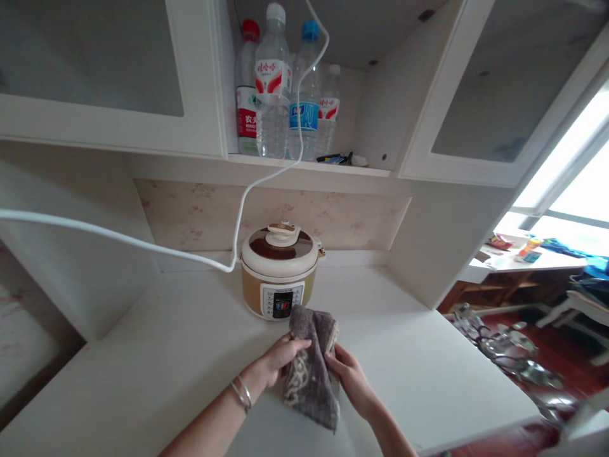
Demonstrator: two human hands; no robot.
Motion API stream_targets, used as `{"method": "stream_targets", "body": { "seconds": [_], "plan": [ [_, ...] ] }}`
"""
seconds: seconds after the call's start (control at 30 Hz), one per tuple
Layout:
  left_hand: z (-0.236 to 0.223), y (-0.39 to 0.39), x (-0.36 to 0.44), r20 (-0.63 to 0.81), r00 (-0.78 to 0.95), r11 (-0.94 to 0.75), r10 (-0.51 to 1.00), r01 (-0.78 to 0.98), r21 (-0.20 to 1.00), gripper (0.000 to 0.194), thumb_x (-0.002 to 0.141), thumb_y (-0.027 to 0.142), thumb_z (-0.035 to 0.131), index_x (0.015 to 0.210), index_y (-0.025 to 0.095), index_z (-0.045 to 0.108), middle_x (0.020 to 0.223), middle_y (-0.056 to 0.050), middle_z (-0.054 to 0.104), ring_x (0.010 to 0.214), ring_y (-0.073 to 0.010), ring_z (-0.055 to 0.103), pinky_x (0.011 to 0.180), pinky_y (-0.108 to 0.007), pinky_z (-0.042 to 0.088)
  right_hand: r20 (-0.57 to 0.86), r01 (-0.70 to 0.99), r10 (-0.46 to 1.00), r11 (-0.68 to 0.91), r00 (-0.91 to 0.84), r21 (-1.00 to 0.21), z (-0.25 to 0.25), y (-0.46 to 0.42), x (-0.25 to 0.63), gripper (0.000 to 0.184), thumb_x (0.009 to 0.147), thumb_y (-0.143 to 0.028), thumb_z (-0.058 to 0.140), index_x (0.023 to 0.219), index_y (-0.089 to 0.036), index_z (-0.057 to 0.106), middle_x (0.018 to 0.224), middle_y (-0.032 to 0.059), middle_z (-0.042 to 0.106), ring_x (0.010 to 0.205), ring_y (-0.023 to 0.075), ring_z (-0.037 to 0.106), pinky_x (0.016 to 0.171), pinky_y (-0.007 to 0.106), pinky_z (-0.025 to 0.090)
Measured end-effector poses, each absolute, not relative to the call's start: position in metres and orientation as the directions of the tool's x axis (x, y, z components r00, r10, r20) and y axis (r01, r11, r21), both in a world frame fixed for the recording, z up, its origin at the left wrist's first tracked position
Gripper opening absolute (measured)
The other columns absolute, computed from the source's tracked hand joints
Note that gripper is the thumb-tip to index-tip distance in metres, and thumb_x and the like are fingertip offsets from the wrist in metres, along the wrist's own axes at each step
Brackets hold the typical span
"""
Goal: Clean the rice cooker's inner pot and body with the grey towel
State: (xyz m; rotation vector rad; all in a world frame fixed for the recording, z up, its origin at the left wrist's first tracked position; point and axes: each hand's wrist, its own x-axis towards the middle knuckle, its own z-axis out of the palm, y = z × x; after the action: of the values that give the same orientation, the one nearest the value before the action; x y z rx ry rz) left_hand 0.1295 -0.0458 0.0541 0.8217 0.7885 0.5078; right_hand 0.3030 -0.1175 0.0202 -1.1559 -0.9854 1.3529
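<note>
A grey-brown cloth with a pale pattern hangs folded between my two hands, above the white countertop. My left hand grips its left side, thumb lying on top. On the opposite side my right hand pinches the cloth's edge between thumb and fingers. Just beyond the cloth stands a gold and cream electric pressure cooker, lid on, with a control panel at its front. The cloth's upper edge overlaps the view of the cooker's base; whether they touch I cannot tell.
The white countertop spreads around the cooker. A white cable hangs across the view from above. Several plastic bottles stand on the open cabinet shelf. Pots and lids lie on the floor at the right, near a cluttered windowside table.
</note>
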Motion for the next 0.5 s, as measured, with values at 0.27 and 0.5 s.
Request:
{"method": "stream_targets", "body": {
  "seconds": [0.27,0.5],
  "plan": [
    [0.208,-0.001,0.037,0.021,0.365,-0.089,0.931,0.172,0.981,0.044,0.077,0.037,0.065,0.116,0.018,0.062,0.106,-0.007,0.073,0.098,-0.025,0.067,0.089,-0.037,0.052,-0.231,-0.364,0.964,-0.168,0.135,-0.916,-0.019,-0.102,0.305,0.051,0.073,-0.058,0.07,0.11,-0.022,0.069,0.106,0.0062,0.066,0.08,0.0145,0.061,0.08,0.028,0.049],
    [0.296,0.1,0.014,0.525,-0.016,-0.361,0.851,0.708,0.607,0.043,0.079,0.037,0.06,0.117,0.017,0.062,0.112,-0.008,0.07,0.109,-0.0273,0.062,0.095,-0.039,0.047,-0.168,-0.252,0.972,-0.123,0.166,-0.96,-0.034,-0.104,0.303,0.052,0.069,-0.065,0.07,0.096,-0.02,0.073,0.083,0.0045,0.066,0.071,0.0148,0.058,0.069,0.026,0.047]
  ]
}}
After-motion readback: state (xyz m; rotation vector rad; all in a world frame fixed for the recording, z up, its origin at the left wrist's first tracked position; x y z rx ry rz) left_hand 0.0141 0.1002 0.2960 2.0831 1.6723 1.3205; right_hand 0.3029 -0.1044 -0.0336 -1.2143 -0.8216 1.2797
